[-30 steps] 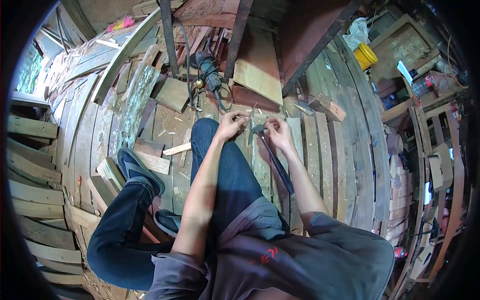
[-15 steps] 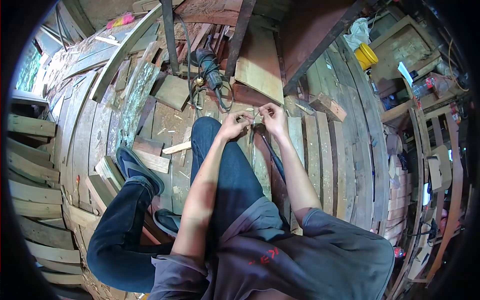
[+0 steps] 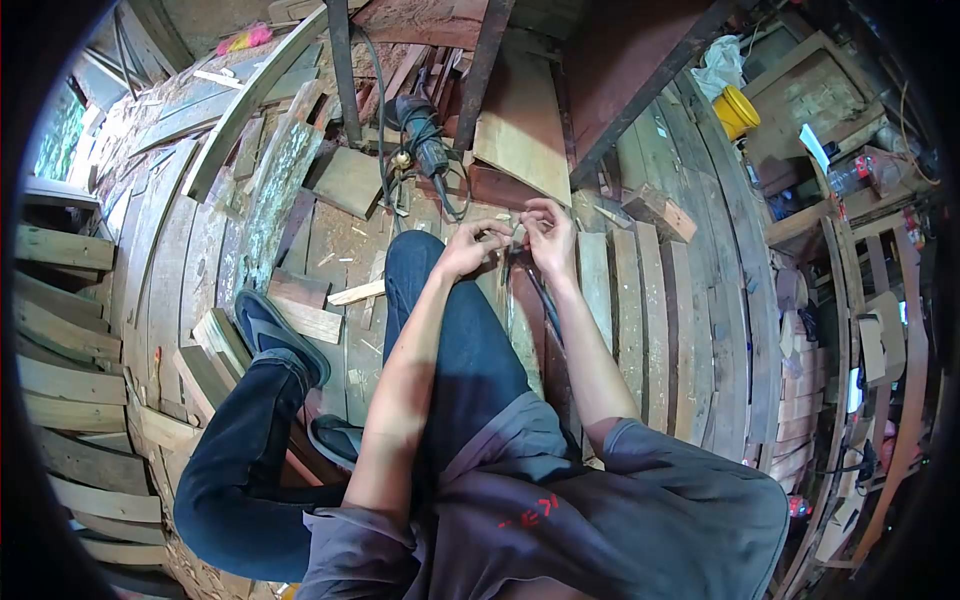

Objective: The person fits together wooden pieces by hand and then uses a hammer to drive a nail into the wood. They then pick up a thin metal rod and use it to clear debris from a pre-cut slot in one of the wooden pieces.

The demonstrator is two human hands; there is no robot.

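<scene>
My left hand (image 3: 470,250) is above my bent knee, its fingers curled into a pinch. My right hand (image 3: 549,242) is just to the right at the same height, thumb and fingers drawn together. A small pale piece (image 3: 519,234) shows in the narrow gap between the fingertips; its kind is too small to tell. Below my right hand, a dark-handled tool (image 3: 551,312) slants across the boards, its head partly hidden by the hand. Wooden slats (image 3: 592,290) lie side by side under my right forearm.
Ahead lies a corded power tool (image 3: 428,150) with its cable coiled around it. A wooden block (image 3: 660,214) rests on the right, near a yellow bucket (image 3: 735,112). Stacked timber (image 3: 75,385) lines the left side. Dark upright legs (image 3: 485,70) stand in front.
The right hand's fingers have lifted and opened slightly, and the small pale piece shows more between the hands. The left hand has barely moved. The view has shifted a little.
</scene>
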